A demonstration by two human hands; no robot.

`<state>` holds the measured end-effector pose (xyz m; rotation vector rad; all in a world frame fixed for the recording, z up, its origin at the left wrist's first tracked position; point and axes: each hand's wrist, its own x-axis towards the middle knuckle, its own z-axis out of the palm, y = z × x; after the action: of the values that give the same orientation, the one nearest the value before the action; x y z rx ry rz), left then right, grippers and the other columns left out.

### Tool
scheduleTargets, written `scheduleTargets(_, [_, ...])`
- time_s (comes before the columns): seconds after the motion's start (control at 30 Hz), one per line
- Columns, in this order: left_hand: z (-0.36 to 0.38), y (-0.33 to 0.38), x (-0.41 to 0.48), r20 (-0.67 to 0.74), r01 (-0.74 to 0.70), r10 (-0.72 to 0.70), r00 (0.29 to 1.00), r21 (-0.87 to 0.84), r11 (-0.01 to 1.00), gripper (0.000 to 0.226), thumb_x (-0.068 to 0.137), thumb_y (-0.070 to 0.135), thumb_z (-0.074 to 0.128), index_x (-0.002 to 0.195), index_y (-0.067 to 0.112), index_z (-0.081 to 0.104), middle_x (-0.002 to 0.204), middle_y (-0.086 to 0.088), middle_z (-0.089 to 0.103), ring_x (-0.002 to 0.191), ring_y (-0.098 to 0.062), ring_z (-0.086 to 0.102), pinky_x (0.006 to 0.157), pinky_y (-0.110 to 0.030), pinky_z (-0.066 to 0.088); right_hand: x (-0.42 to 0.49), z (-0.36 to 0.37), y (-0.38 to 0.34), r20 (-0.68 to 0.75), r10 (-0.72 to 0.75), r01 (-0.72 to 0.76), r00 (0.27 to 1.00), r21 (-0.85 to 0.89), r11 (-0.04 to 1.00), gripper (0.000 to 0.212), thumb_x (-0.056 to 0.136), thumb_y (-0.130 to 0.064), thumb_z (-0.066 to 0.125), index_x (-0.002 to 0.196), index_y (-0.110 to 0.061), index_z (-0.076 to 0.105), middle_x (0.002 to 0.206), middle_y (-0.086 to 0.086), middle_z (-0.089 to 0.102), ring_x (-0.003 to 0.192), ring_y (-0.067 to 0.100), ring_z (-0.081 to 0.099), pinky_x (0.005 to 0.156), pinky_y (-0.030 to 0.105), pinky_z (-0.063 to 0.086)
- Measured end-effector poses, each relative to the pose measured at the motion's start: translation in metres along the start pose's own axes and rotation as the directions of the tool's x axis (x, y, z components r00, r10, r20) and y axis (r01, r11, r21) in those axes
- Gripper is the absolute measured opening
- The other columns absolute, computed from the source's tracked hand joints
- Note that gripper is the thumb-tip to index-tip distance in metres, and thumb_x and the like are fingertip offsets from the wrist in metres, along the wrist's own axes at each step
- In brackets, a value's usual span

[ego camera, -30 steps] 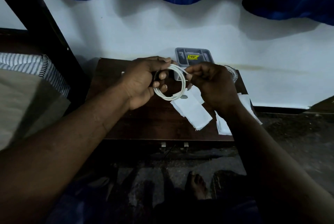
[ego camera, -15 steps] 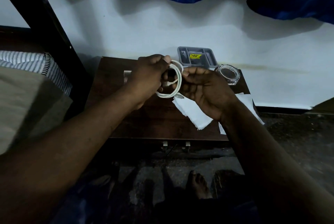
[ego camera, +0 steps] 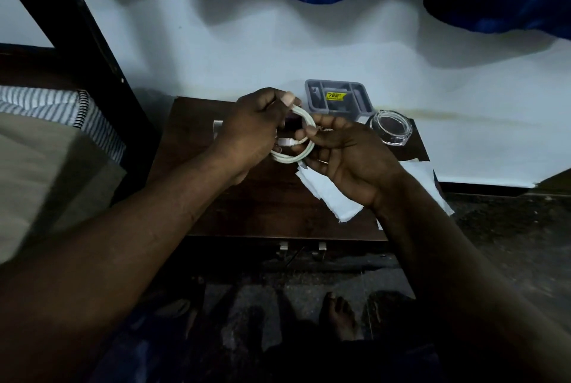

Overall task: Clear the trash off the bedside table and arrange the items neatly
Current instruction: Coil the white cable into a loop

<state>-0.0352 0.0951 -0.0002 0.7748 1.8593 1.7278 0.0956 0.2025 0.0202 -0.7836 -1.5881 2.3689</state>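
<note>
A white cable [ego camera: 304, 123] wound into a small coil hangs above the dark wooden bedside table [ego camera: 247, 206]. My left hand [ego camera: 253, 129] grips the coil's left side, thumb on top. My right hand [ego camera: 349, 157] pinches its right side, with the cable's plug end lying between the two hands. Under my right hand, white tissue papers [ego camera: 333, 197] lie flat on the table; another sheet [ego camera: 429, 184] sticks out near the right edge.
A grey compartment tray [ego camera: 338, 110] with a yellow label stands at the table's back by the wall. A clear glass jar [ego camera: 391, 127] sits to its right. A bed with a striped pillow [ego camera: 58, 107] is at the left. My bare foot [ego camera: 338, 314] is on the floor below.
Both hands have turned the coil and drawn it tighter and smaller. My right hand has shifted left and down, uncovering the glass jar behind it.
</note>
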Motion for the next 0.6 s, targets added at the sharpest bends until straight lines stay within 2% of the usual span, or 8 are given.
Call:
scheduleTargets(0.07, [-0.004, 0.001, 0.003, 0.011, -0.011, 0.01, 1.0, 0.046, 0.999, 0.026, 0.105, 0.028, 0.056, 0.106, 0.008, 0.073, 0.065, 0.016, 0.067, 0.061, -0.001, 0.058, 0.06, -0.022, 0.047, 0.0, 0.0, -0.003, 0.042, 0.048, -0.052, 0.998, 0.123, 0.991, 0.015, 0.103, -0.004, 0.05, 0.102, -0.014, 0.061, 0.078, -0.001, 0.068, 0.071, 0.016, 0.066, 0.07, 0.031, 0.055])
scheduleTargets(0.13, [-0.004, 0.002, 0.003, 0.055, 0.022, -0.022, 0.998, 0.013, 1.0, 0.026, 0.104, 0.028, 0.059, 0.107, 0.008, 0.074, 0.083, -0.001, 0.076, 0.073, -0.017, 0.065, 0.07, -0.035, 0.054, 0.0, 0.003, -0.001, 0.049, 0.071, -0.078, 0.996, 0.142, 0.987, 0.011, 0.104, -0.011, 0.052, 0.099, -0.017, 0.061, 0.07, -0.003, 0.062, 0.067, 0.014, 0.062, 0.064, 0.028, 0.052])
scheduleTargets(0.2, [-0.002, 0.002, 0.001, 0.059, 0.015, -0.016, 0.998, 0.027, 1.0, 0.024, 0.102, 0.029, 0.061, 0.105, 0.009, 0.075, 0.095, -0.013, 0.077, 0.081, -0.022, 0.069, 0.075, -0.041, 0.055, 0.001, 0.005, 0.002, 0.015, 0.037, -0.037, 0.999, 0.008, 0.999, 0.008, 0.102, -0.011, 0.059, 0.107, -0.015, 0.063, 0.071, -0.002, 0.062, 0.064, 0.012, 0.061, 0.061, 0.026, 0.052])
scheduleTargets(0.27, [-0.001, 0.0, 0.002, 0.017, -0.013, 0.012, 1.0, 0.073, 0.997, 0.022, 0.101, 0.028, 0.062, 0.102, 0.012, 0.077, 0.094, -0.008, 0.078, 0.085, -0.022, 0.071, 0.079, -0.041, 0.056, 0.001, 0.007, 0.004, -0.021, -0.027, 0.023, 0.999, -0.165, 0.986, 0.018, 0.097, 0.0, 0.064, 0.111, -0.012, 0.064, 0.076, 0.001, 0.068, 0.064, 0.012, 0.065, 0.065, 0.032, 0.053])
scheduleTargets(0.37, [-0.003, -0.001, 0.004, -0.043, -0.055, 0.061, 0.997, 0.131, 0.99, 0.019, 0.1, 0.028, 0.063, 0.093, 0.017, 0.077, 0.077, 0.007, 0.073, 0.07, -0.009, 0.064, 0.073, -0.035, 0.054, 0.0, 0.003, 0.004, -0.067, -0.159, 0.121, 0.985, -0.387, 0.914, 0.03, 0.088, 0.014, 0.066, 0.106, -0.009, 0.064, 0.075, 0.002, 0.074, 0.066, 0.016, 0.071, 0.068, 0.041, 0.059])
scheduleTargets(0.43, [-0.004, -0.001, 0.005, -0.061, -0.072, 0.083, 0.995, 0.167, 0.983, 0.02, 0.1, 0.028, 0.063, 0.087, 0.02, 0.075, 0.069, 0.013, 0.07, 0.064, -0.001, 0.06, 0.07, -0.03, 0.051, 0.0, 0.001, 0.005, -0.109, -0.253, 0.151, 0.961, -0.558, 0.816, 0.025, 0.087, 0.007, 0.074, 0.103, -0.011, 0.066, 0.08, 0.004, 0.076, 0.071, 0.019, 0.075, 0.07, 0.043, 0.063])
scheduleTargets(0.5, [-0.003, 0.0, 0.004, -0.088, -0.096, 0.119, 0.989, 0.232, 0.968, 0.02, 0.1, 0.03, 0.063, 0.084, 0.024, 0.073, 0.064, 0.019, 0.067, 0.061, 0.006, 0.058, 0.066, -0.024, 0.048, 0.001, -0.002, 0.007, -0.148, -0.306, 0.13, 0.94, -0.677, 0.724, 0.02, 0.085, -0.009, 0.083, 0.098, -0.015, 0.069, 0.08, 0.004, 0.078, 0.075, 0.022, 0.077, 0.08, 0.05, 0.064])
scheduleTargets(0.6, [-0.004, 0.002, 0.004, -0.114, -0.061, 0.082, 0.99, 0.176, 0.982, 0.024, 0.102, 0.027, 0.061, 0.081, 0.022, 0.071, 0.057, 0.019, 0.063, 0.05, 0.002, 0.058, 0.052, -0.021, 0.048, 0.001, -0.005, 0.007, -0.167, -0.342, 0.092, 0.925, -0.774, 0.627, 0.018, 0.082, -0.027, 0.088, 0.088, -0.019, 0.073, 0.079, 0.004, 0.078, 0.079, 0.023, 0.076, 0.084, 0.053, 0.061])
